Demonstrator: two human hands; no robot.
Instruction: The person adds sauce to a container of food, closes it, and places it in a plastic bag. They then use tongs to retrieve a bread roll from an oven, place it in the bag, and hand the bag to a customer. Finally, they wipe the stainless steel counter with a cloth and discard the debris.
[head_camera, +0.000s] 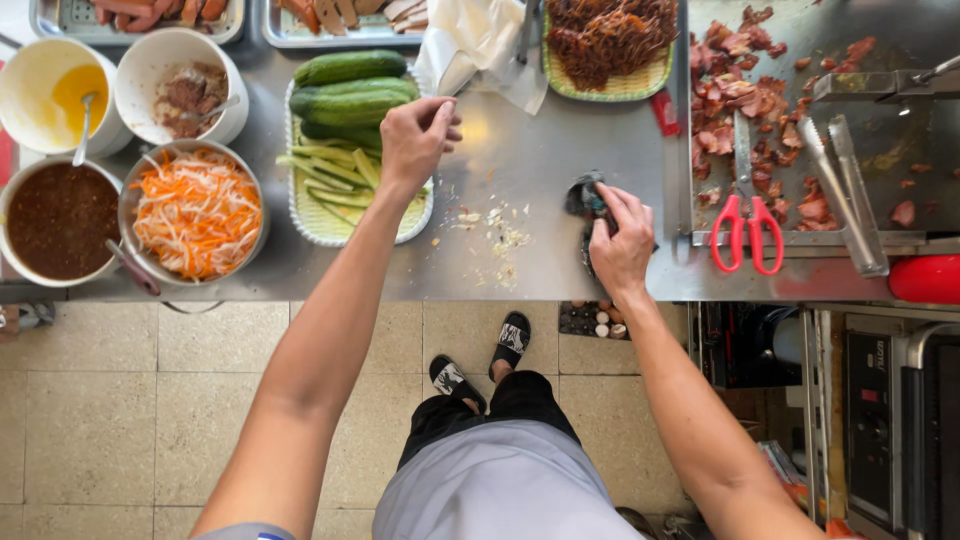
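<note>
Four bowls stand at the far left of the steel table (520, 150), the nearest one (197, 212) filled with shredded carrot and white radish. Just right of it, a white basket (352, 205) holds whole and sliced cucumbers. The left hand (418, 135) hovers over that basket, fingertips pinched together; what they pinch is too small to tell. Crumbs (497, 232) lie scattered between the hands. The right hand (622, 238) presses flat on a dark cloth (583, 196) near the table's front edge. Red-handled scissors (745, 215) and metal tongs (845, 190) rest on the griddle.
</note>
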